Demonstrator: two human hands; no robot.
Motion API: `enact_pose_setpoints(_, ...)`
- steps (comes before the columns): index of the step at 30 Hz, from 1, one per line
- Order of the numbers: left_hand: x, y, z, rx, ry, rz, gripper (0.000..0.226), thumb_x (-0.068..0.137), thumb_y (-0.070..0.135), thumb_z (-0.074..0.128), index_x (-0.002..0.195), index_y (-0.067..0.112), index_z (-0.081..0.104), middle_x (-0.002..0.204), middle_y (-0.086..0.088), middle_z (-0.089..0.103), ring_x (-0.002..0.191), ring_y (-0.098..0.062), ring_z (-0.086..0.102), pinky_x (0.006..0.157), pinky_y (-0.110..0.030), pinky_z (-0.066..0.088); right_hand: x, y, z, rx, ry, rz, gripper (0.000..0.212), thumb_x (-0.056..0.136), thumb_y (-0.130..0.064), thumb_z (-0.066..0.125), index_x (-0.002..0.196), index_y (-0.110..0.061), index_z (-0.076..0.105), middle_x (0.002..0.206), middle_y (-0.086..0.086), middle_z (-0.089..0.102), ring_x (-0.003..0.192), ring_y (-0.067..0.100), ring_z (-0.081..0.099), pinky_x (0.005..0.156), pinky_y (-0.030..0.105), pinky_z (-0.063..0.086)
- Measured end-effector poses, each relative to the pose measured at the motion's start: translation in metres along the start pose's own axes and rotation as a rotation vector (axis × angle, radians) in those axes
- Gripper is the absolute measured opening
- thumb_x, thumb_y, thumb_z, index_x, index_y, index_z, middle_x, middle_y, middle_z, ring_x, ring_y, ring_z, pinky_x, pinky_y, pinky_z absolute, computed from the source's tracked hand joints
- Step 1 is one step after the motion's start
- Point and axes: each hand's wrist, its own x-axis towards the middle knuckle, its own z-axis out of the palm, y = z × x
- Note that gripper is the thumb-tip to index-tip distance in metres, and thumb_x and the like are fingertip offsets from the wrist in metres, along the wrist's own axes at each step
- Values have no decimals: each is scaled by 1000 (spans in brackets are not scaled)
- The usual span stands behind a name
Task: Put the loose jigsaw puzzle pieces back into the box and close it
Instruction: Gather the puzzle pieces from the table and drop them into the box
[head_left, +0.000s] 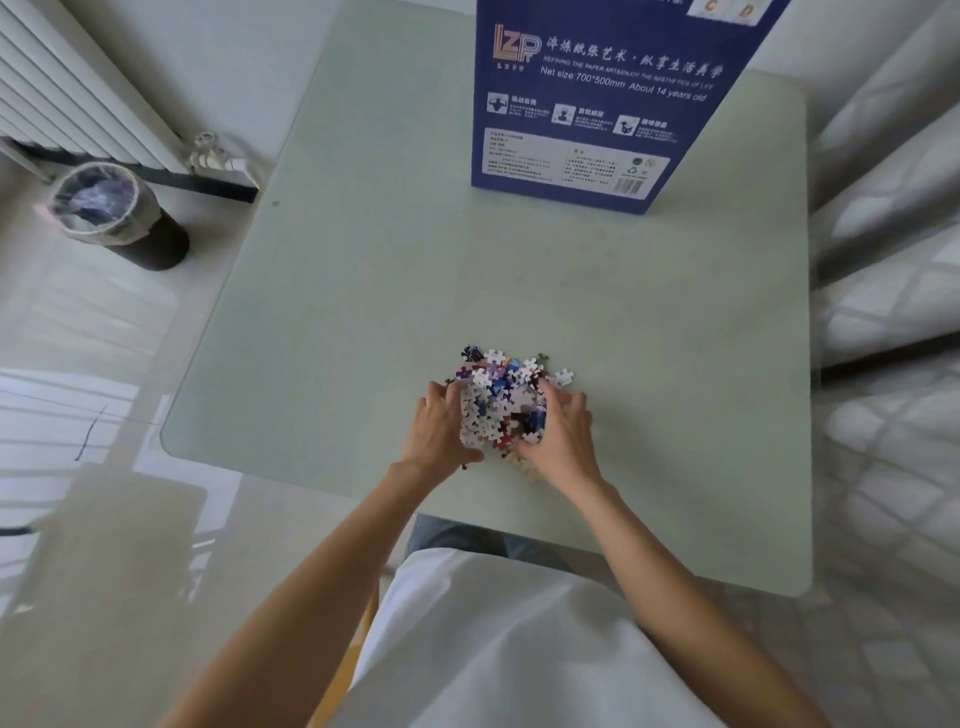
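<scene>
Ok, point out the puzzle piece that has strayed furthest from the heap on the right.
It is the white piece lying flat on the table, just beyond the right hand. The rest sit bunched in the pile between both hands.

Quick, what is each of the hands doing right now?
Left hand: fingers curled round the left side of the puzzle pieces.
Right hand: fingers curled round the pile's right side.

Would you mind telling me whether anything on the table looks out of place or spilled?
Nothing looks damaged. A few stray pieces lie just outside the pile of puzzle pieces that the left hand and right hand are cupping. The blue box stands upright at the table's far edge.
</scene>
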Motion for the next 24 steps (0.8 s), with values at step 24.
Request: enact_pose_setpoints(24,35,13,-25,16,9,104,64,73,36,75,128,20,45,119,-7,51,108,-26,52,91,-33,43,56,-18,-11,-202,-87,-210,62,75,-28,75,126,-12,45,120,6,50,110,24,48,85,32,44)
